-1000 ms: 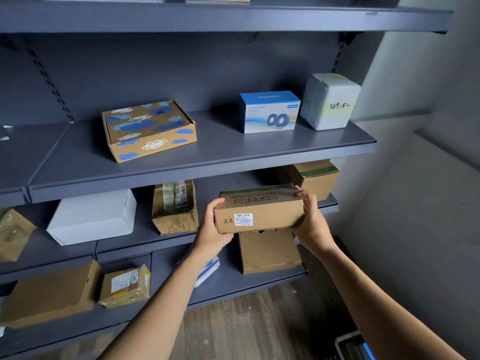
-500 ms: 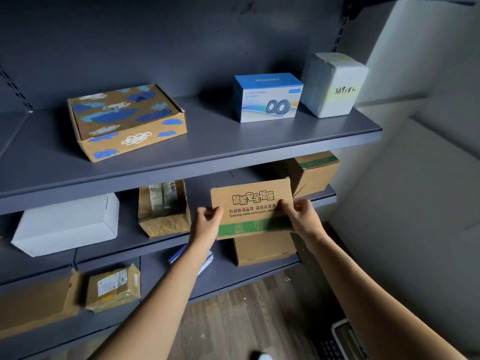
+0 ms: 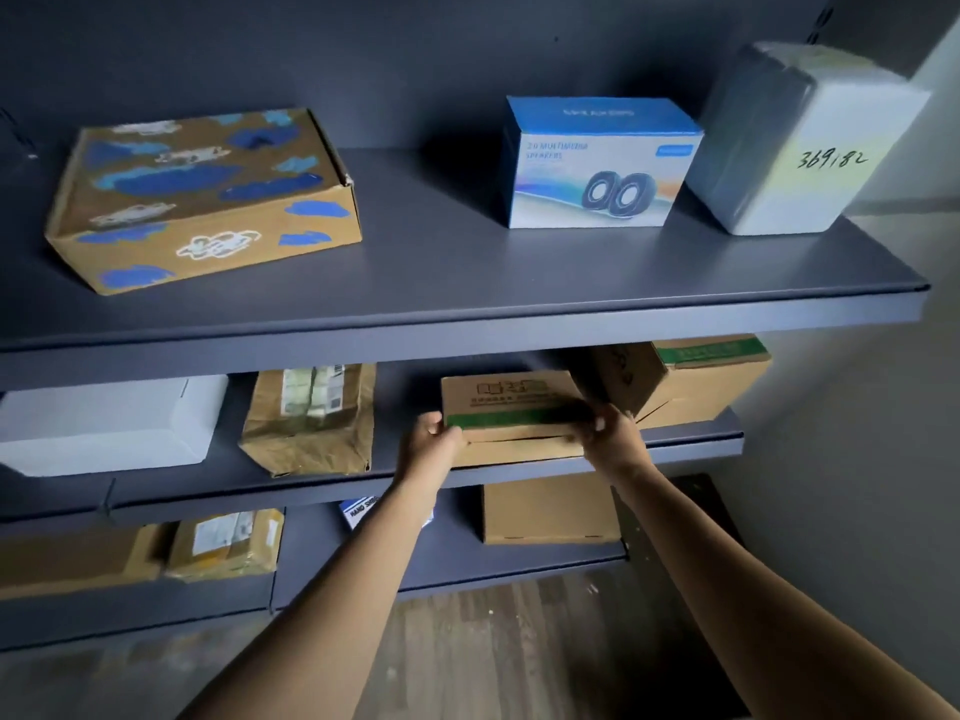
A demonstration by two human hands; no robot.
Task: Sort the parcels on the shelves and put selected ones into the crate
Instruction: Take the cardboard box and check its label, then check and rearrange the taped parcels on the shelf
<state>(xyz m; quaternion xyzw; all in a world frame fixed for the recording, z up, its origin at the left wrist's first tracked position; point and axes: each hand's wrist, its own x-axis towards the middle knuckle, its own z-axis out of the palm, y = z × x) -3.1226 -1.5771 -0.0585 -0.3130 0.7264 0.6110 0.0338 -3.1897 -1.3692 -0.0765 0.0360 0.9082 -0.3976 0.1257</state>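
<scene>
Right now you hold one green-striped cardboard box (image 3: 511,402) at the front edge of the middle shelf (image 3: 691,444). Your left hand (image 3: 431,444) grips its left end and your right hand (image 3: 615,439) its right end, with the fingers of both curled onto the cardboard. That shelf carries four parcels: yours, a brown paper bag (image 3: 311,418) to its left, a white box (image 3: 109,423) further left, and a tilted carton with green tape (image 3: 691,381) just beside your right hand. On the upper shelf (image 3: 467,283) stand three: a cloud-painted box (image 3: 202,200) at the left, well apart from a blue speaker box (image 3: 597,163), and just beside that a wrapped white block (image 3: 800,142) marked 369182. The lower shelf (image 3: 452,558) shows four: a flat brown parcel (image 3: 72,558), a taped packet (image 3: 228,543) beside it, a blue-and-white item (image 3: 363,511) partly hidden by your left arm, and a plain carton (image 3: 550,511) below your box. Under the shelves lies a wooden floor (image 3: 493,641).
</scene>
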